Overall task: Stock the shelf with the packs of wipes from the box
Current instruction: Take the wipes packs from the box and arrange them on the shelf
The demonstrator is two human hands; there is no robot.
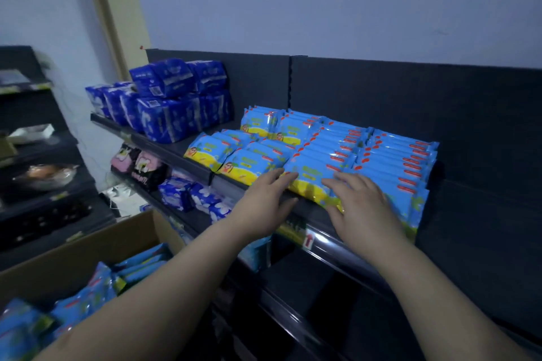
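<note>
left hand point(268, 195): flat, fingers straight, on the left end of the front pack point(311, 184) — grips nothing
right hand point(362, 208): flat, fingers spread on the same pack, holds nothing
front pack: at the shelf point(322, 239) front edge, long axis along the edge
box point(73, 261): below-left of the shelf, packs point(88, 296) inside — left hand nearer, likely does the next reach

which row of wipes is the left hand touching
The second row from the right: the left hand touches its front pack, not the leaning packs further left.
</note>
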